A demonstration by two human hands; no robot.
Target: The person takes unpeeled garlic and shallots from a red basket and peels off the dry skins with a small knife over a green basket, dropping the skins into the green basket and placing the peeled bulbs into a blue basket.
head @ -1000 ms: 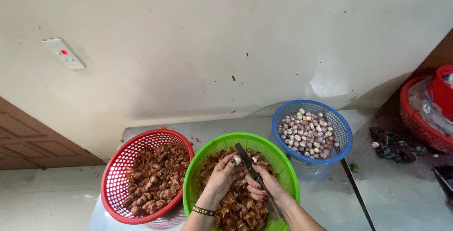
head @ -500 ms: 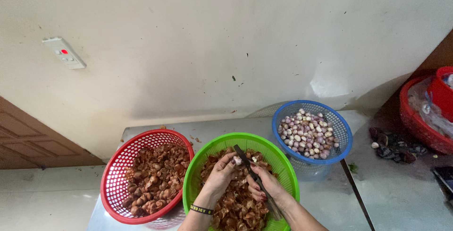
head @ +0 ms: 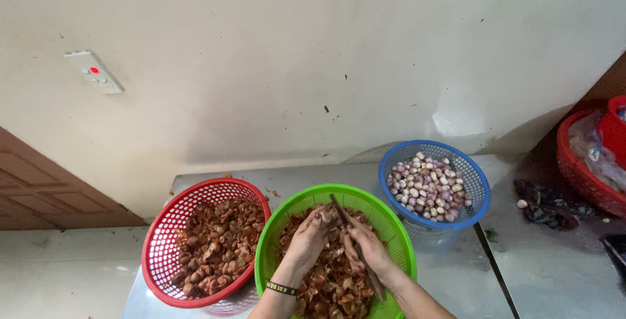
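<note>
Left hand: the left hand (head: 306,237) is hovering over the green basket (head: 391,231), fingers closing together on a small shallot (head: 325,216) pinched at the fingertips.
Right hand: the right hand (head: 368,250) is clamping round the handle of a dark knife (head: 342,213), the blade angling up and left toward that shallot.
Where the work sits: both hands are working right above the brown skins (head: 329,286) heaping in the green basket, which is sitting between its two neighbours.
Neighbours: the red basket (head: 163,241) of brown-skinned shallots is touching it on the left; the blue basket (head: 479,195) of peeled shallots (head: 427,185) is standing just beside it, up and to the right.
Doing it well: as I judge it, the blade wants short strokes running away from the pinching fingertips, with the bulb kept low over the basket so skins are dropping inside.
Edges: the metal table (head: 456,280) is ending close at the left, and a seam is running down its right part.
Open room: bare metal is showing behind the baskets toward the wall (head: 293,64); scraps (head: 548,205) and another red basket (head: 580,175) are crowding the far right.
</note>
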